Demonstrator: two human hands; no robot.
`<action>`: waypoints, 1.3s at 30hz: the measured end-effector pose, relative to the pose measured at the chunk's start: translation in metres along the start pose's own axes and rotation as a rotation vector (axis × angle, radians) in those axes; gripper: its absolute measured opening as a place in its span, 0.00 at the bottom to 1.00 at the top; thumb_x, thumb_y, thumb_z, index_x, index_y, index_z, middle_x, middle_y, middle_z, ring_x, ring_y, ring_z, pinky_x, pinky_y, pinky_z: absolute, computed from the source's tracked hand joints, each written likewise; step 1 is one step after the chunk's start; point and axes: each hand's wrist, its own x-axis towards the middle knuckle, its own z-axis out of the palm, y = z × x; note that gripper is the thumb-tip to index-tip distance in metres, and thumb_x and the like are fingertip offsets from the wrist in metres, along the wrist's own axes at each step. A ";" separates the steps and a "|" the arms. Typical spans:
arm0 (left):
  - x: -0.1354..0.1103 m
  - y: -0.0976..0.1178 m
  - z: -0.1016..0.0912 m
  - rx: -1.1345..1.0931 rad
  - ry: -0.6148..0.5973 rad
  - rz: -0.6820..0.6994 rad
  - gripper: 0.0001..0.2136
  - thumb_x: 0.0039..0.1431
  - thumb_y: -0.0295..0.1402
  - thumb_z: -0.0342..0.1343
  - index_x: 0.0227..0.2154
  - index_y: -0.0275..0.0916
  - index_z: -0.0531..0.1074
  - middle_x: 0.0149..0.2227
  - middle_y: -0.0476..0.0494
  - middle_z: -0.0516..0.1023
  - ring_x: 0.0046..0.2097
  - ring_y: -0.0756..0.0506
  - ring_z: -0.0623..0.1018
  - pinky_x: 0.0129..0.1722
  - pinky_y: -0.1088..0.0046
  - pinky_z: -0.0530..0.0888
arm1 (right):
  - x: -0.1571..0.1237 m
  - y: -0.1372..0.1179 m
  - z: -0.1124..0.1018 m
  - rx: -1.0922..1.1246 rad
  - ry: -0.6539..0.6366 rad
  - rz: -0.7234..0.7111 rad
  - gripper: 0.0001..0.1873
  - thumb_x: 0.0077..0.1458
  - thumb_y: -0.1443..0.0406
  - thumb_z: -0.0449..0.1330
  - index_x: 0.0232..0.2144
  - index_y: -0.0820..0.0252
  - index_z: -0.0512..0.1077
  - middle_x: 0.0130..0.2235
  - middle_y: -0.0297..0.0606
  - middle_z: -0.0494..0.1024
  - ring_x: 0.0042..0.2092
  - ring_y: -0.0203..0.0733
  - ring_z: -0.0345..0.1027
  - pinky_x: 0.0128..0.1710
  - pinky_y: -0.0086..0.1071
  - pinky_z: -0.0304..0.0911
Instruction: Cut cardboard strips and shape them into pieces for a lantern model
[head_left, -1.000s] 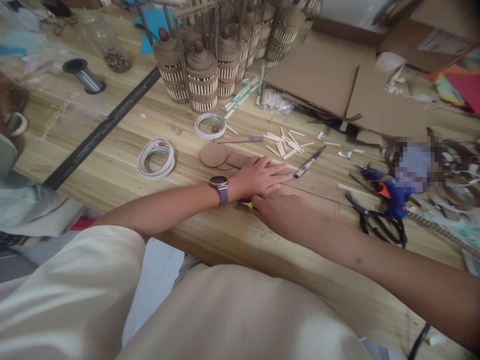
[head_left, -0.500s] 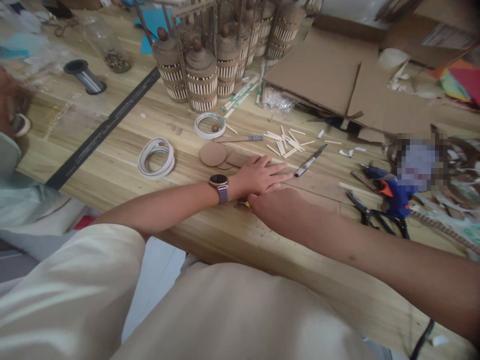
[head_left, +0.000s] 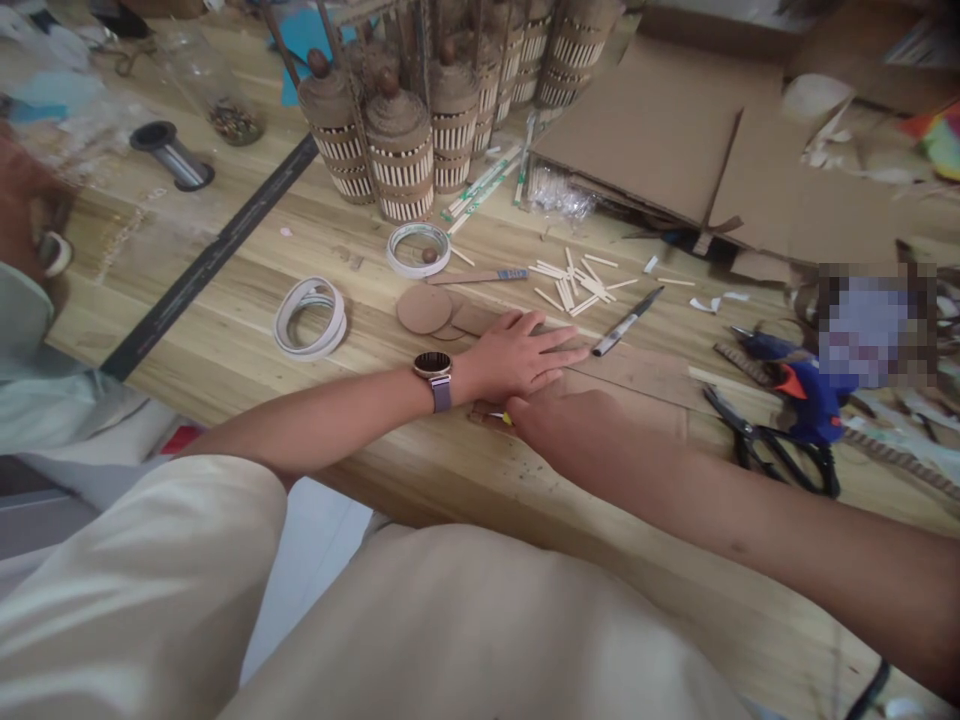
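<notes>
My left hand (head_left: 517, 355) lies flat with fingers spread, pressing on a brown cardboard strip (head_left: 474, 320). Against its near side, my right hand (head_left: 551, 415) is closed on a slim tool with a yellow part (head_left: 508, 416); the rest of the tool is hidden, so its kind is unclear. More flat cardboard (head_left: 645, 375) reaches out to the right from under both hands. Left of the strip lie cardboard discs (head_left: 424, 309), partly overlapping. A dark marker pen (head_left: 628, 320) rests just beyond my left fingertips.
Loose wooden sticks (head_left: 577, 280), tape rolls (head_left: 309, 318) and scissors (head_left: 772, 445) lie around the hands. A blue glue gun (head_left: 806, 385) is at right. Several stick-covered cardboard towers (head_left: 401, 150) stand behind, beside large cardboard (head_left: 652, 130). Another person's hand (head_left: 26, 205) is at far left.
The view has shifted slightly, so things at right sit farther right. My right hand has moved a little to the right along the near side of my left hand, which stays flat.
</notes>
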 end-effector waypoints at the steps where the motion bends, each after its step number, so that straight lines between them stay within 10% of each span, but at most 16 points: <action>1: 0.000 0.000 -0.001 0.000 -0.007 -0.002 0.21 0.72 0.40 0.40 0.65 0.52 0.60 0.68 0.50 0.61 0.58 0.36 0.62 0.56 0.56 0.59 | 0.000 0.000 0.002 -0.015 0.010 0.000 0.23 0.52 0.81 0.47 0.44 0.69 0.75 0.39 0.59 0.80 0.40 0.56 0.77 0.34 0.37 0.65; 15: -0.002 -0.001 0.000 0.011 0.014 0.012 0.22 0.72 0.40 0.38 0.65 0.50 0.60 0.68 0.50 0.60 0.58 0.36 0.62 0.57 0.56 0.58 | -0.045 0.039 0.024 -0.029 -0.167 0.124 0.20 0.53 0.79 0.50 0.42 0.57 0.73 0.28 0.41 0.81 0.30 0.50 0.77 0.21 0.33 0.52; 20: -0.002 0.001 0.000 0.011 0.018 0.005 0.22 0.72 0.41 0.37 0.65 0.49 0.60 0.68 0.50 0.60 0.58 0.36 0.61 0.57 0.56 0.58 | -0.064 0.062 0.015 0.028 -0.170 0.138 0.12 0.63 0.63 0.51 0.38 0.57 0.74 0.32 0.41 0.82 0.30 0.48 0.76 0.21 0.33 0.48; 39: -0.002 -0.001 0.003 -0.021 0.044 0.013 0.22 0.71 0.40 0.37 0.65 0.48 0.61 0.68 0.49 0.61 0.57 0.36 0.61 0.57 0.54 0.59 | -0.045 0.044 0.017 0.029 -0.112 0.087 0.14 0.66 0.61 0.50 0.44 0.55 0.74 0.33 0.38 0.81 0.34 0.45 0.75 0.24 0.31 0.44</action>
